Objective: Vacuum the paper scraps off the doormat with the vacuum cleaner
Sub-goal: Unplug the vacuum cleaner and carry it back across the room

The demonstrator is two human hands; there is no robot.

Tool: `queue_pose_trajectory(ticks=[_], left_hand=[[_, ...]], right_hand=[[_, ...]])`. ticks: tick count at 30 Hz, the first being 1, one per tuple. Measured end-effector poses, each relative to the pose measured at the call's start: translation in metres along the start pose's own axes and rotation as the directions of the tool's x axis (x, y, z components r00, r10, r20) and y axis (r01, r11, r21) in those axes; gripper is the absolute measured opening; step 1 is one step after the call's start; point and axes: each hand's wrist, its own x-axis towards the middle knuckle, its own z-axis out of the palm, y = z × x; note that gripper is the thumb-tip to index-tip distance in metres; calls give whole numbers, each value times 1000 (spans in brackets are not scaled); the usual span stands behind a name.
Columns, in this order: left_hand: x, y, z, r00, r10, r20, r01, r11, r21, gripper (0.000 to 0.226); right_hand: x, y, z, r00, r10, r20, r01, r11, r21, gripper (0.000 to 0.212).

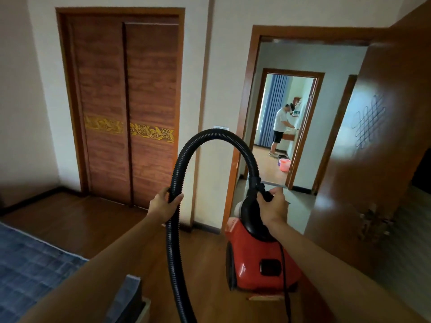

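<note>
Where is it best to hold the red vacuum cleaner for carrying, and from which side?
Take the black handle arching over the red vacuum cleaner, from above: its loop leaves room for curled fingers. The right hand grips it; the left hand holds the hose.

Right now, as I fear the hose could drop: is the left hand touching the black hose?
Touching. The head view shows the left hand with fingers and thumb curled round the black hose.
</note>
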Motion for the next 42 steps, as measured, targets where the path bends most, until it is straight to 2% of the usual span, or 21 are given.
queue_pose_trajectory(ticks=[3,7,10,17,25,34,42], left_hand=[[45,-2,1,999,-25,-35,25,1000,6,46],[105,-14,5,994,-56,-90,61,997,44,53],[155,-27,8,989,-68,-131,78,994,73,47],[261,-51,6,943,-138,-304,155,988,31,37],[339,-93,-28,848,-256,-464,285,959,-8,55],[455,-158,-64,774,-281,-567,338,941,-4,44],[585,-212,-118,730,-297,-616,389,921,18,37]], right_hand=[[42,-3,40,999,-19,33,18,1000,25,18],[99,1,103,995,-33,89,28,998,54,17],[144,5,156,986,-49,156,38,997,73,18],[236,-8,278,932,-153,327,118,985,125,21],[288,-40,411,850,-257,460,175,961,215,22],[333,-69,584,785,-283,551,143,948,284,22],[383,-113,736,733,-354,581,194,927,320,19]])
